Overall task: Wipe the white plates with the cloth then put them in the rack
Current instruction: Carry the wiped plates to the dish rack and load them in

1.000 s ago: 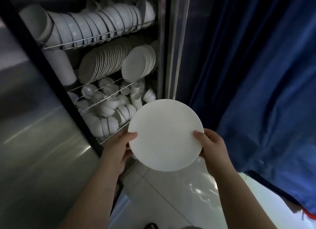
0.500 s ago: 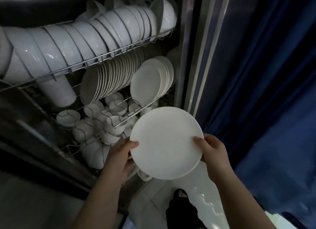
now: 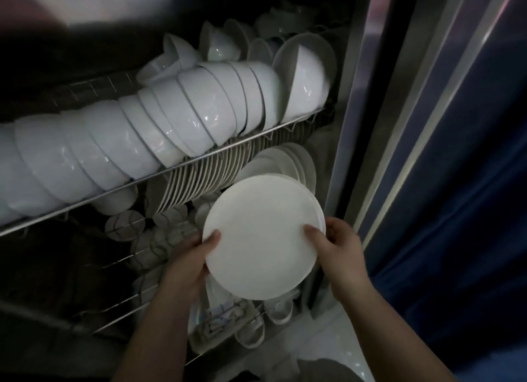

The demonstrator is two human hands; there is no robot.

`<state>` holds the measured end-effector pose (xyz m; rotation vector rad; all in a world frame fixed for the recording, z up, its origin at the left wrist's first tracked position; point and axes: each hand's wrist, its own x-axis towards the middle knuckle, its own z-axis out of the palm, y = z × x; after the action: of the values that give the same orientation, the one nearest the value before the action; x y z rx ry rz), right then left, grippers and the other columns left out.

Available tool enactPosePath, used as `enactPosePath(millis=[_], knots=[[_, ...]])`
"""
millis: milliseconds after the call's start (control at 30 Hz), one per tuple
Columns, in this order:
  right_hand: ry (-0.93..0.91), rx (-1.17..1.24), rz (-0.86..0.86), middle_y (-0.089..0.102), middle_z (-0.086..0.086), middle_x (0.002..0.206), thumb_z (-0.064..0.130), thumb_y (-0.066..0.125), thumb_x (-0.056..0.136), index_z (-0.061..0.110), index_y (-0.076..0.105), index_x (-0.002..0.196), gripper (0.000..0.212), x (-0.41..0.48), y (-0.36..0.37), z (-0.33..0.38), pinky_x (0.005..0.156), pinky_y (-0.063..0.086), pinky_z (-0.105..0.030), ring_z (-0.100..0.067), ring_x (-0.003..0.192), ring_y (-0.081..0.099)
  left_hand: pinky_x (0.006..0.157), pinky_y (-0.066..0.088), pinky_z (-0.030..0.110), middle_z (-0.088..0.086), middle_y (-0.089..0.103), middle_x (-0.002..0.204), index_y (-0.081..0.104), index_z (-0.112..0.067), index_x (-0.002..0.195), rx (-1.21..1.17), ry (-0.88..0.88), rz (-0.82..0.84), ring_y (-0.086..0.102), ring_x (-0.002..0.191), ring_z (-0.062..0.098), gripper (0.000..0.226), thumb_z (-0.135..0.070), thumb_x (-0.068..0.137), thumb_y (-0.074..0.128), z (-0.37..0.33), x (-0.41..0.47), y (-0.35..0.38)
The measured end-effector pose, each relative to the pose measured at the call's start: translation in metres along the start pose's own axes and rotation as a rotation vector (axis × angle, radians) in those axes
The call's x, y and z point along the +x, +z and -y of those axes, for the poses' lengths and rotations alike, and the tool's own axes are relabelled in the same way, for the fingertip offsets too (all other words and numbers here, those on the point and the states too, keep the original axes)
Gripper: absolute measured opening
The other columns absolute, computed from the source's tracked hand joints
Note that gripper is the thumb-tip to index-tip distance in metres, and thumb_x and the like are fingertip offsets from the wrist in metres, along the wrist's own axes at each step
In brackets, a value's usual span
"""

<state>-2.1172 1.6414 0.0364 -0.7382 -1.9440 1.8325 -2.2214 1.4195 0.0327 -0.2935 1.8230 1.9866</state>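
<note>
I hold a round white plate (image 3: 261,239) tilted toward me in front of the open cabinet. My left hand (image 3: 189,260) grips its left edge with the thumb on the face. My right hand (image 3: 338,246) grips the right edge the same way. The plate's upper rim lies just in front of the small stack of white plates (image 3: 288,160) standing on the middle wire rack (image 3: 171,230). A long row of upright plates (image 3: 199,179) fills the rack to the left of that stack. No cloth is in view.
A row of white bowls (image 3: 159,136) lies on the upper wire shelf (image 3: 85,200). Small cups (image 3: 125,225) sit on the lower racks. The steel cabinet frame (image 3: 350,119) stands right of the plates, with a blue curtain (image 3: 470,182) beyond. Light floor tile (image 3: 328,339) shows below.
I have come closer to the cabinet and carried the plate up and forward, from below the rack to right in front of the small plate stack. Both hands keep their grip.
</note>
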Motion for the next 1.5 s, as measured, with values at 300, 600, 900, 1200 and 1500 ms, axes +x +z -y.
enactPosePath(millis=[300, 600, 900, 1200, 1500], knots=[[-0.165, -0.002, -0.010, 0.067, 0.026, 0.093, 0.025, 0.076, 0.082, 0.033, 0.061, 0.111, 0.033, 0.030, 0.047, 0.018, 0.065, 0.052, -0.013, 0.003, 0.084, 0.066, 0.070, 0.053, 0.035, 0.013, 0.069, 0.105, 0.065, -0.012, 0.104, 0.032, 0.036, -0.003, 0.066, 0.084, 0.023, 0.014, -0.014, 0.097, 0.053, -0.033, 0.080, -0.007], [-0.172, -0.110, -0.063, 0.063, 0.010, 0.121, 0.032, 0.074, 0.083, 0.025, 0.053, 0.131, 0.053, 0.035, 0.092, 0.008, 0.089, 0.055, -0.041, -0.014, 0.107, 0.064, 0.096, 0.043, 0.061, 0.023, 0.060, 0.127, 0.051, -0.005, 0.133, 0.088, -0.117, 0.233, 0.058, 0.114, 0.039, 0.035, -0.017, 0.100, 0.046, -0.031, 0.157, -0.018], [-0.190, -0.212, -0.108, 0.056, -0.002, 0.133, 0.025, 0.075, 0.085, 0.012, 0.044, 0.141, 0.066, 0.024, 0.114, -0.007, 0.099, 0.049, -0.040, -0.018, 0.121, 0.057, 0.086, 0.051, 0.040, 0.010, 0.070, 0.105, 0.063, -0.010, 0.112, 0.160, -0.103, 0.331, 0.065, 0.094, 0.025, 0.021, -0.008, 0.099, 0.047, -0.024, 0.183, -0.032], [-0.165, -0.248, -0.157, 0.052, -0.002, 0.139, 0.024, 0.079, 0.079, 0.012, 0.041, 0.143, 0.075, 0.024, 0.118, -0.013, 0.102, 0.047, -0.042, -0.021, 0.125, 0.054, 0.077, 0.052, 0.036, 0.010, 0.067, 0.107, 0.057, -0.008, 0.116, 0.140, -0.102, 0.363, 0.063, 0.096, 0.023, 0.022, -0.005, 0.100, 0.043, -0.028, 0.187, -0.032], [-0.178, -0.339, -0.128, 0.048, -0.001, 0.139, 0.028, 0.083, 0.074, 0.013, 0.035, 0.145, 0.087, 0.022, 0.119, -0.018, 0.101, 0.047, -0.039, -0.017, 0.124, 0.050, 0.088, 0.050, 0.042, 0.019, 0.061, 0.122, 0.052, 0.000, 0.129, 0.209, -0.009, 0.340, 0.060, 0.108, 0.032, 0.030, -0.005, 0.101, 0.044, -0.022, 0.179, -0.040]])
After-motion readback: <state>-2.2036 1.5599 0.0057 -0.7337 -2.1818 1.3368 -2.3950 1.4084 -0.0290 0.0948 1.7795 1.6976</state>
